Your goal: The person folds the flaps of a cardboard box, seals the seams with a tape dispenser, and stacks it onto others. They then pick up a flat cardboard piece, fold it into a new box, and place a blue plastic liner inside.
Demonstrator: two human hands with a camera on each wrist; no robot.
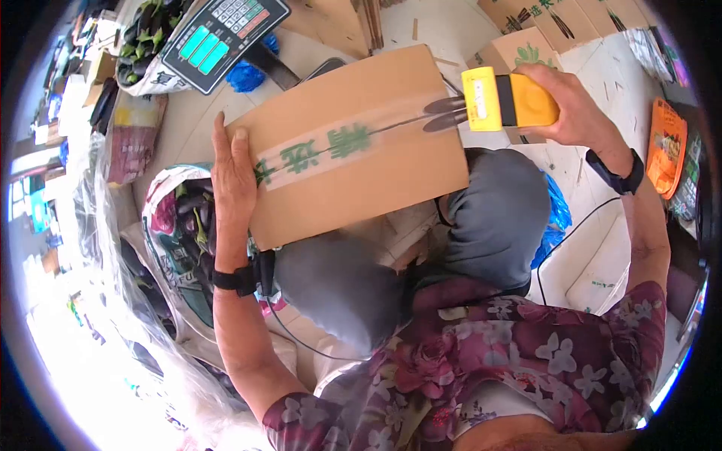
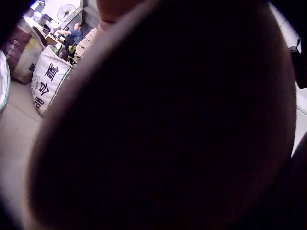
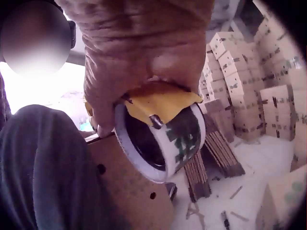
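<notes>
A cardboard box [image 1: 361, 199] lies across the person's knees, a strip of clear tape [image 1: 316, 154] with green print running along its top seam. My left hand [image 1: 235, 177] presses against the box's left end with straight fingers; in the left wrist view a dark shape covers most of the picture. At the opposite end, my right hand [image 1: 575, 105] grips a yellow tape dispenser [image 1: 535, 101]. Its front sits by the right edge of the box. The right wrist view shows the tape roll [image 3: 184, 134] below the palm.
A scale display [image 1: 226, 41] stands beyond the box. Sacks of eggplants [image 1: 197, 218] stand on the left, with another white sack [image 2: 50, 72] in the left wrist view. Stacked cartons [image 3: 240, 81] and flattened cardboard [image 3: 223, 148] are on the right side. A thin cable [image 1: 564, 233] hangs from the right wrist.
</notes>
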